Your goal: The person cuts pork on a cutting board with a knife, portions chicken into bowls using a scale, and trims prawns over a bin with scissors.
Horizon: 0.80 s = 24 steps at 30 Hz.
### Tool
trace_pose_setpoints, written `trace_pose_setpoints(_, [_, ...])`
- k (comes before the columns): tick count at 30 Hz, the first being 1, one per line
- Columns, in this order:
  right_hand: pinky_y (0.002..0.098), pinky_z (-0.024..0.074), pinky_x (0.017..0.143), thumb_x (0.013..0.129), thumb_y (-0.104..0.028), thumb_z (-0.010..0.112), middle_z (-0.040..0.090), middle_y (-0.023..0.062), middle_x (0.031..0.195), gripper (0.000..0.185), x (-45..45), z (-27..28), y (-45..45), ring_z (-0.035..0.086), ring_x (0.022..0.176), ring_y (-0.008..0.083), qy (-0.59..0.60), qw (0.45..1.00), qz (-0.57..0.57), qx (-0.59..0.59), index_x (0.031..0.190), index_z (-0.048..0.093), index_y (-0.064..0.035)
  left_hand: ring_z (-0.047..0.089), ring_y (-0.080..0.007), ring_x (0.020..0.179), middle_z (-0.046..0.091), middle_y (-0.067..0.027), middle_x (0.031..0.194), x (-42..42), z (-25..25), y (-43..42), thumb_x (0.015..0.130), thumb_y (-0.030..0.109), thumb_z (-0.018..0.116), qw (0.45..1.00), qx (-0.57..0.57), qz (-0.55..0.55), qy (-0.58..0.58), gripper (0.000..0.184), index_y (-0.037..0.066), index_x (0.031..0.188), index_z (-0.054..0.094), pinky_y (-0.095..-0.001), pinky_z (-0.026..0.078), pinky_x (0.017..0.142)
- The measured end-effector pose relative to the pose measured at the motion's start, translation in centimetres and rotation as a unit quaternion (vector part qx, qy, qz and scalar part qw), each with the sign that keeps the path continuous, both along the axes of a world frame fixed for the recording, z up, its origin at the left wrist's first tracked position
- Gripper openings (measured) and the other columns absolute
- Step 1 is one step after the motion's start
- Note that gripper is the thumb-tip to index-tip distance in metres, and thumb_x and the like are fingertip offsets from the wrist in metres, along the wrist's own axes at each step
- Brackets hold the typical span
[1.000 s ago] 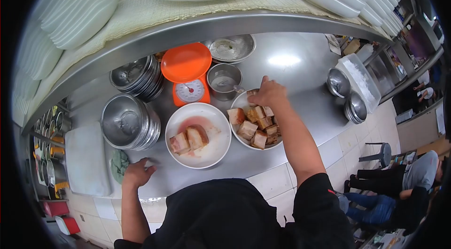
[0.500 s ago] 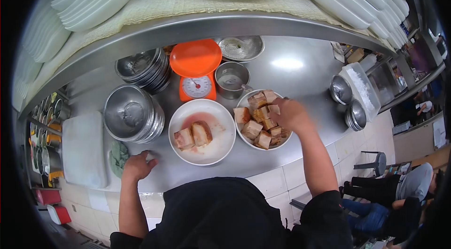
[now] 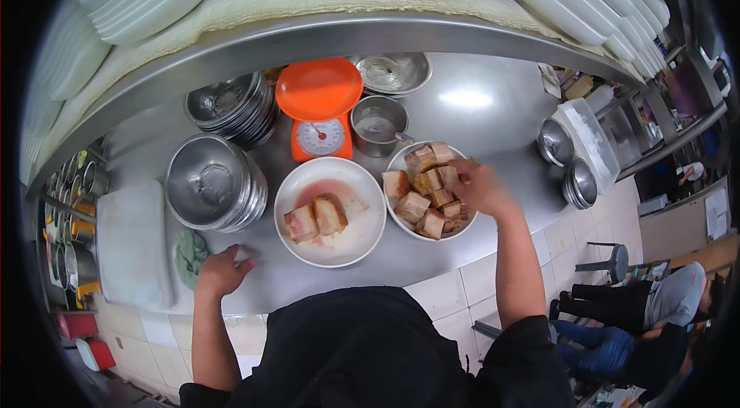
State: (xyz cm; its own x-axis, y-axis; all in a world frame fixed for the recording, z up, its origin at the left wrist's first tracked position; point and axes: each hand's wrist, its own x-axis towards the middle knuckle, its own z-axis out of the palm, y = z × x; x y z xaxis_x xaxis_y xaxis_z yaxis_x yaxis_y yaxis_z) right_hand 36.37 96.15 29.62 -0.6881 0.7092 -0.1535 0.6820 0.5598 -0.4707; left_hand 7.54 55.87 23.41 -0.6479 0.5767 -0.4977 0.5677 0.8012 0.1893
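Note:
My right hand (image 3: 487, 191) is over the right side of a white bowl (image 3: 391, 214) heaped with pork belly chunks (image 3: 414, 206). Its fingers are bent down around a chunk at the bowl's right, and the hand partly hides that piece. My left hand (image 3: 221, 272) rests at the counter's front edge beside a green cloth (image 3: 190, 258), thumb apart from the fingers and holding nothing. Between the hands stands a second white bowl (image 3: 287, 200) with two pork belly chunks (image 3: 328, 214) and some reddish liquid in it.
Behind the bowls are an orange scale (image 3: 320, 134) and a metal pot (image 3: 379, 127). Stacked metal bowls (image 3: 208, 181) stand left, near a white board (image 3: 135, 246). Small metal bowls (image 3: 580, 184) and a white-filled tub (image 3: 590, 142) are right. A shelf (image 3: 370, 34) with white dishes overhangs. People (image 3: 647, 308) are at far right.
My right hand stays over the pork bowl and has shifted only slightly, its fingers now lower among the chunks. The whole view has moved a little; my left hand stays at the counter's edge.

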Motion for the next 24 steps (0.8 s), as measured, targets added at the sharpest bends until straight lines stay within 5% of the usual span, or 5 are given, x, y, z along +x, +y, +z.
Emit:
trace_pose_setpoints(4, [0.0368, 0.0527, 0.077, 0.081, -0.012, 0.07, 0.069, 0.0176, 0.103, 0.035, 3.4, 0.6, 1.0, 0.067, 0.084, 0.0276, 0.085, 0.991, -0.086, 0.048, 0.115, 0.066, -0.0033, 0.063, -0.0382, 0.105, 0.066, -0.021, 0.113, 0.1, 0.7, 0.5, 0.088, 0.048, 0.06, 1.0, 0.002, 0.013, -0.022, 0.063, 0.005, 0.133, 0.053, -0.0451, 0.048, 0.092])
trace_pose_setpoints(7, [0.0371, 0.0532, 0.076, 0.081, -0.013, 0.071, 0.07, 0.0169, 0.1, 0.036, 5.9, 0.0, 0.5, 0.067, 0.081, 0.0267, 0.041, 0.993, -0.101, 0.054, 0.114, 0.066, -0.0014, 0.063, -0.0381, 0.105, 0.066, -0.0206, 0.112, -0.2, 0.0, 0.4, 0.088, 0.048, 0.06, 1.0, -0.013, -0.013, 0.007, 0.063, 0.005, 0.133, 0.053, -0.0449, 0.048, 0.092])
trace_pose_setpoints(19, [0.0409, 0.0533, 0.079, 0.08, -0.038, 0.071, 0.071, 0.0193, 0.093, 0.056, 5.2, -4.5, -1.3, 0.068, 0.088, 0.0357, 0.033, 0.983, -0.178, -0.002, 0.117, 0.061, 0.0029, 0.063, -0.0378, 0.104, 0.067, -0.0196, 0.109, 0.2, 0.2, 1.6, 0.088, 0.049, 0.059, 0.997, -0.05, -0.054, 0.008, 0.058, 0.006, 0.126, 0.057, -0.0454, 0.048, 0.091])
trace_pose_setpoints(24, [0.0429, 0.0527, 0.08, 0.08, -0.038, 0.071, 0.069, 0.0201, 0.096, 0.055, 3.9, -4.6, -1.0, 0.066, 0.092, 0.0382, 0.0, 0.983, -0.186, -0.007, 0.116, 0.061, 0.0009, 0.063, -0.0374, 0.104, 0.067, -0.0191, 0.11, 0.7, 0.0, 0.9, 0.088, 0.049, 0.059, 0.998, -0.04, -0.047, 0.03, 0.058, 0.007, 0.128, 0.056, -0.0451, 0.049, 0.091])
